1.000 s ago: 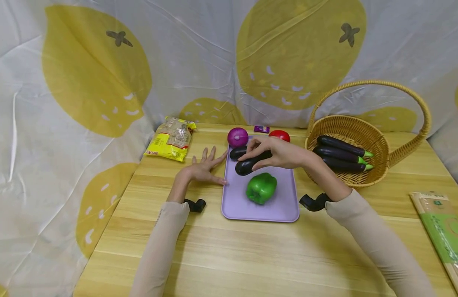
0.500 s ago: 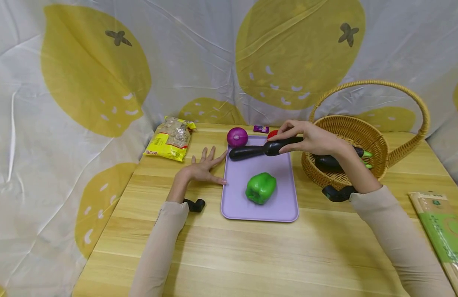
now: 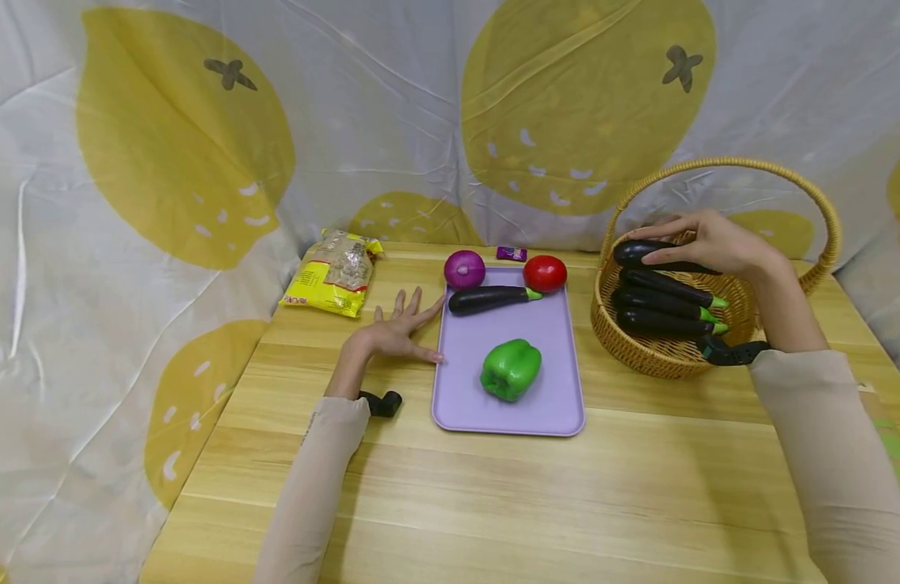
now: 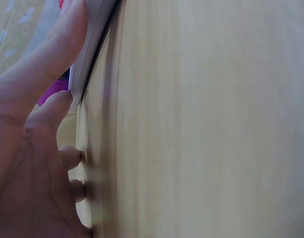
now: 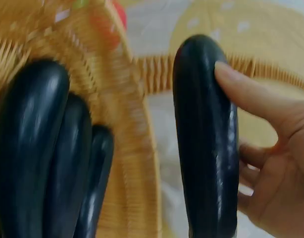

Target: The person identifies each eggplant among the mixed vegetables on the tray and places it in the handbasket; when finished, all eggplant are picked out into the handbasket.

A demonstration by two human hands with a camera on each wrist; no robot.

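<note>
One eggplant (image 3: pixel 488 300), pepper (image 3: pixel 512 371), onion (image 3: pixel 465 270) and tomato (image 3: pixel 545 274) lie left of your basket (image 3: pixel 616 345), three eggplants (image 3: pixel 656 304) inside; your right hand (image 3: pixel 723 242) clamps a fifth eggplant (image 5: pixel 204 134) between its fingers; left hand (image 3: pixel 393 337) fingers spread apart.

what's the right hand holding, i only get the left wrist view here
Observer: The right hand holds an eggplant between its thumb and fingers.
Operator: any others close by
Observer: Yes. Three eggplants lie side by side in the basket.
Operator: ok and i see just the edge of a tray, what's on its near half
Observer: A green pepper.
</note>
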